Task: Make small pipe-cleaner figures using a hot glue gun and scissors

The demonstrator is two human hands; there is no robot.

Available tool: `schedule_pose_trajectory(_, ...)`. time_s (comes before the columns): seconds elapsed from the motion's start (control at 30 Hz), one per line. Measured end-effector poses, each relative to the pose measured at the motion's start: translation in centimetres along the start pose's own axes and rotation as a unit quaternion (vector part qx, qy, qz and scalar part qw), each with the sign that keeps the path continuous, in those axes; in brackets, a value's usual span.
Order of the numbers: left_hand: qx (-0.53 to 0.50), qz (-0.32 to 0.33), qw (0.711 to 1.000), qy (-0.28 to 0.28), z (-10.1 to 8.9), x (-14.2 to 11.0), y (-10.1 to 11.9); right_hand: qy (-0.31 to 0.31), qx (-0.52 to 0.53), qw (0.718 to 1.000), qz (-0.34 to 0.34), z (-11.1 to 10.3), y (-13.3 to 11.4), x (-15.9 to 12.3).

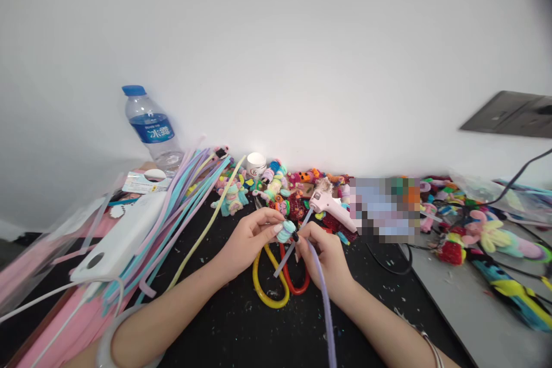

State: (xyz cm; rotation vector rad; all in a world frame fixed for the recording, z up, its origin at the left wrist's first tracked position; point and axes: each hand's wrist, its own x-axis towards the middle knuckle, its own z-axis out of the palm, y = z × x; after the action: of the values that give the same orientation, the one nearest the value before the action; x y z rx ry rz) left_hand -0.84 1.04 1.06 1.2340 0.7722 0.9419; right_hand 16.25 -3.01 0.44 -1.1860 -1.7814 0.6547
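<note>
Between thumb and fingers, my left hand (252, 238) pinches a small coiled piece (286, 232) of pale blue and lilac chenille stem. My right hand (325, 259) is closed on a purple chenille stem (321, 282), whose long end hangs toward the front edge. A small black bit (295, 236) shows at the right fingertips, touching the coil; what it is I cannot make out. Under both hands lie scissors (271, 303) with one yellow and one red handle, their blades partly hidden. A pink glue gun (334, 210) rests just behind, with a translucent glue stick (282, 261) sticking out toward me.
Loose pastel chenille stems (181, 201) lie at left, by a white power strip (123, 236) and a water bottle (150, 126). Several fuzzy figures (233, 198) line the wall around a white paper roll (256, 165). A black cable (390, 270) and more figures (509, 241) are at right.
</note>
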Motion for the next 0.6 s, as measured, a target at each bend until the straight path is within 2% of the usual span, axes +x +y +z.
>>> schedule_pose_trajectory(0.27, -0.077, -0.020, 0.997, -0.012, 0.11, -0.05, -0.30, 0.006, -0.024, 1.000, 0.005, -0.19, 0.08, 0.16)
schedule_pose_trajectory(0.6, -0.028, -0.007, 1.000, -0.001, 0.12, -0.13, -0.23, -0.005, -0.029, 1.000, 0.010, -0.17, 0.12, 0.14)
